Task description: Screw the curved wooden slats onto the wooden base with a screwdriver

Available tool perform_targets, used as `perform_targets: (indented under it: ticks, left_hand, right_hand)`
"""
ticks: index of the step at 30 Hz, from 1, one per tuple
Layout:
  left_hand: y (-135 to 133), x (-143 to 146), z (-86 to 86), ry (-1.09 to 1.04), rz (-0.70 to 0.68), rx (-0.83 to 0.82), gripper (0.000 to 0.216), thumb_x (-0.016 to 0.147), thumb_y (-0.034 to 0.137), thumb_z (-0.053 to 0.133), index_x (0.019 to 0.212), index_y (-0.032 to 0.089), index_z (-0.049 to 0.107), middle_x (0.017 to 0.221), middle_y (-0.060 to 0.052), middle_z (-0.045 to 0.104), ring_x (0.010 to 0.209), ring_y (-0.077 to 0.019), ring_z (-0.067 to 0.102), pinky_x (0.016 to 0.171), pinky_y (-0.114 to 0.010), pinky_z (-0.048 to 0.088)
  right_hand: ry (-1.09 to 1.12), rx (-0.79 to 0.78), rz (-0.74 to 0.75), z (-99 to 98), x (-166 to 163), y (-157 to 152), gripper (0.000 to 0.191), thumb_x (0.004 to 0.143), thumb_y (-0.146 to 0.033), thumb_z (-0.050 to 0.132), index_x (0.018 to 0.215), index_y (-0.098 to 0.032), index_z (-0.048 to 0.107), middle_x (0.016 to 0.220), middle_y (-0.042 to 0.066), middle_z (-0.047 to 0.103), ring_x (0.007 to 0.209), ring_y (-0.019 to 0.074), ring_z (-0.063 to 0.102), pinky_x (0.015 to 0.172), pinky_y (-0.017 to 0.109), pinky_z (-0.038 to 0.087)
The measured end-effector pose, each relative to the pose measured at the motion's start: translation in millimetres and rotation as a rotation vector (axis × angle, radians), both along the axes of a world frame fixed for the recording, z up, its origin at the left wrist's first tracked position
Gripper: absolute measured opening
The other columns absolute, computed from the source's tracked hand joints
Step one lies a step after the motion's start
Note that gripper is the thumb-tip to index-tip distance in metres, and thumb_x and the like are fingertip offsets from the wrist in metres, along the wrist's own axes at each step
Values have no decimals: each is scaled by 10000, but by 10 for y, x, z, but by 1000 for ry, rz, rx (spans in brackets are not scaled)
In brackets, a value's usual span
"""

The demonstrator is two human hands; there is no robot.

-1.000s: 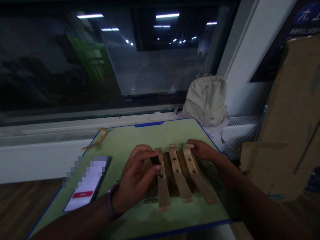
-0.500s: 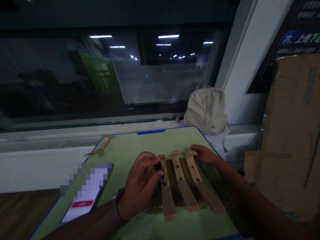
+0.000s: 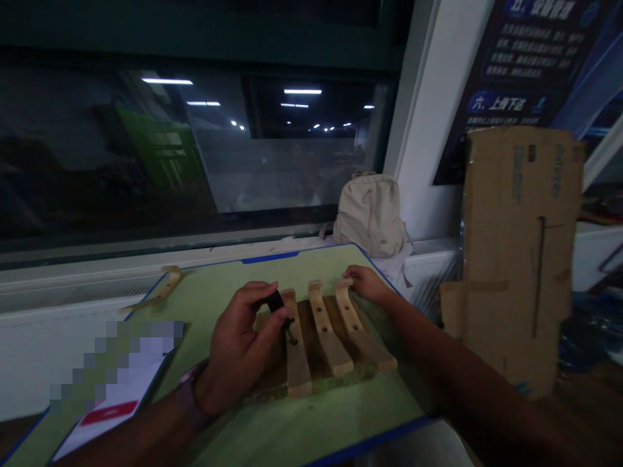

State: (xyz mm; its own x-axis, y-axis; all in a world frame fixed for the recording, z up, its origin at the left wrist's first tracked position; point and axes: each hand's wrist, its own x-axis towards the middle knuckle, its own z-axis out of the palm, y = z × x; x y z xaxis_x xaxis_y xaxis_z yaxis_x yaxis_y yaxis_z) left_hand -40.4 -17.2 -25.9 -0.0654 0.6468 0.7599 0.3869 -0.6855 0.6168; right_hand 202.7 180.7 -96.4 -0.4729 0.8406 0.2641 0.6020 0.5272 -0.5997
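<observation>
Slats (image 3: 321, 331), three pale wooden ones, lie side by side on a dark base (image 3: 311, 353), fanning slightly toward the person, all on a green mat (image 3: 233, 279) with a blue edge. The left hand (image 3: 241, 347) hovers over the left slat (image 3: 294, 347), its thumb and forefinger pinched on a small black tool (image 3: 278, 305), whose thin tip points down at a hole about midway along that slat. Each of the other two slats shows dark holes along its length as well. The right hand (image 3: 367, 284) rests at the far end of the right slat (image 3: 357, 318), fingers curled against its tip; whether they grip it or only press on it cannot be told in the dim light. A fourth loose slat (image 3: 158, 295) lies well apart at the mat's far left corner, partly over the edge. A phone (image 3: 104, 402) with a red bar on its screen lies at the near left of the mat. Beyond the mat, a beige backpack (image 3: 370, 211) sits on the sill below a dark window (image 3: 195, 143), and a tall cardboard sheet (image 3: 516, 240) stands to the right.
</observation>
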Motion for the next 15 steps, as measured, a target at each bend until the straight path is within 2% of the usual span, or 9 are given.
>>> perform_targets:
  ticks: [2,4,8,11,15]
  left_hand:
    - [36,-8,55,16,30,62,218,820,158,648,1024,213,595,946,-35,573,877,-148,601,740,-255,515]
    - [42,9,113,65,49,58,188,814,169,657,995,202,618,921,-33,590,858,-146,605,748,-256,510]
    - [4,108,154,157,34,-86,219,895,189,547,1111,197,581,976,-60,651,882,-161,644,772,-279,523]
    - [3,182,120,196,15,-77,215,938,195,453,1120,194,567,1003,-74,652,883,-167,643,764,-290,524]
    - [36,193,99,205,62,35,185,898,208,531,1068,208,604,1038,-73,607,920,-183,612,797,-305,512]
  right_hand:
    - [-13,17,2,12,-5,-2,184,830,-255,452,747,-157,584,751,47,643,692,151,553,648,253,389]
    - [-27,31,6,27,-9,-5,187,832,-240,458,747,-146,595,775,60,645,718,154,553,663,254,386]
    - [-64,42,7,36,-24,8,216,863,-227,461,752,-123,615,778,73,640,731,157,556,675,265,393]
    - [-104,37,-3,29,-38,25,240,898,-244,476,781,-106,633,791,76,643,759,163,576,706,285,430]
    - [-159,16,-15,31,-42,32,271,920,-334,533,1079,-129,609,1060,80,630,914,181,612,799,373,514]
